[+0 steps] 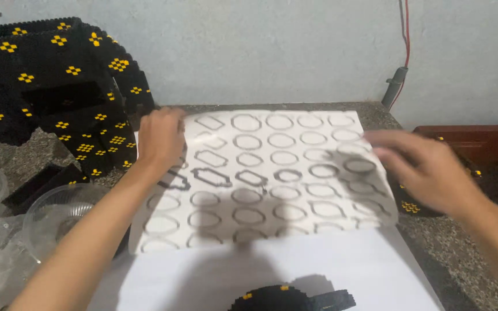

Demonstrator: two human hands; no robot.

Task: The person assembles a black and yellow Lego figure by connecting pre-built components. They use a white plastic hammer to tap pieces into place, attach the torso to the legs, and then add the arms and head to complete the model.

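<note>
Left hand (pixel 159 138): laid on the upper left corner of the printed sheet (pixel 266 178), fingers bent over its edge and pressing it; whether they pinch the paper cannot be told. Right hand (pixel 425 167): blurred, fingers spread and loose, at the sheet's right edge, touching or just above it; no grasp visible.

Printed sheet: white paper bearing rows of dark outlined shapes, ovals and notched rectangles; lies across the middle of the worktop, slightly curled, its lower edge overlapping a plain white sheet (pixel 295 270) nearer the person; shadows of both arms fall on it.

Black brick model (pixel 59 86): large blocky build of small black pieces with yellow diamond marks; stands at the back left, just beside the left hand and touching the sheet's corner region. Smaller black-and-yellow piece (pixel 289 298): at the bottom edge, resting on the plain sheet. Another black piece with yellow dots (pixel 413 207): half hidden under the right hand.

Clear plastic bowls (pixel 59 213): far left, beside crumpled clear wrapping. Dark brown box (pixel 485 150): right, behind the right hand. Speckled stone counter (pixel 456 259); pale wall behind, with a red cable (pixel 406 34) hanging at the upper right.
</note>
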